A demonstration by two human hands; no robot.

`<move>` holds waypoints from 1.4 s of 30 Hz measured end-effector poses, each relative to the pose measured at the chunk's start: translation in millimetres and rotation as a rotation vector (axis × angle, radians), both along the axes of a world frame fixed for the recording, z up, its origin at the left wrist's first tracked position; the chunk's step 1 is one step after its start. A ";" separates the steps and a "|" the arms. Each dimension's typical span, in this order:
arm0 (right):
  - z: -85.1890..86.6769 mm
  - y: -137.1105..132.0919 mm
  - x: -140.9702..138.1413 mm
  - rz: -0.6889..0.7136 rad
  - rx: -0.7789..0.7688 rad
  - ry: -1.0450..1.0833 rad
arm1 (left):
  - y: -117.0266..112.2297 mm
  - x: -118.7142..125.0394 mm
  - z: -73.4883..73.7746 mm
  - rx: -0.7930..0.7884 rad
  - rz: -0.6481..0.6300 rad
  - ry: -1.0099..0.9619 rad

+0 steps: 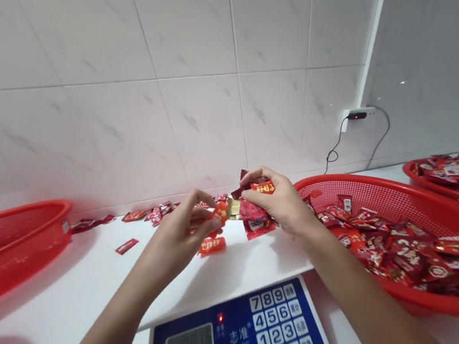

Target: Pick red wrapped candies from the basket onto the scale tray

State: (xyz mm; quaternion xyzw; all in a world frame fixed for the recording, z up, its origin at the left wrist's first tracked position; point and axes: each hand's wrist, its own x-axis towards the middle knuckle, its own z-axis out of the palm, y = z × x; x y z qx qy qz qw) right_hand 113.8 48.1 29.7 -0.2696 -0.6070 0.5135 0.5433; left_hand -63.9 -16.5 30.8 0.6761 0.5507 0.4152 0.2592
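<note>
Above the white pan [259, 258] of a weighing scale, my two hands are close together. My left hand [179, 228] is closed, pinching a small orange-red snack packet [219, 216] between thumb and fingers. Several wrapped snack packets [262, 186] are gripped in my right hand [283, 201], which is closed; one with a gold end [234, 209] sticks out toward my left hand. Below them, an orange-red packet [212, 245] with yellow lettering lies on the pan. The scale's blue keypad panel [238, 336] faces me, its display digits too dim to read surely.
On the right, a red mesh basket [341, 181] holds many red packets, and another filled basket [412, 173] stands behind it. At left is a red basket [23, 261]. Loose packets [160, 212] lie along the tiled wall. A cabled plug [357, 116] sits in a wall socket.
</note>
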 end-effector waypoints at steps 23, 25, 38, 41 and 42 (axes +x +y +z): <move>-8.2 0.5 -7.7 -0.050 -0.015 -0.091 | -7.1 -0.6 9.5 0.096 -0.014 -0.082; -8.1 0.2 -7.7 -0.053 -0.006 -0.091 | -4.3 -2.1 7.8 0.077 -0.017 -0.120; -1.3 -6.8 -8.3 -0.052 0.035 -0.109 | -6.3 3.8 8.3 0.009 -0.044 -0.134; -2.7 -9.0 -10.3 -0.090 0.102 -0.165 | -8.4 6.7 9.1 0.039 0.021 0.055; -3.5 -9.7 -11.1 -0.102 0.118 -0.179 | -9.2 8.4 9.2 0.034 0.011 0.085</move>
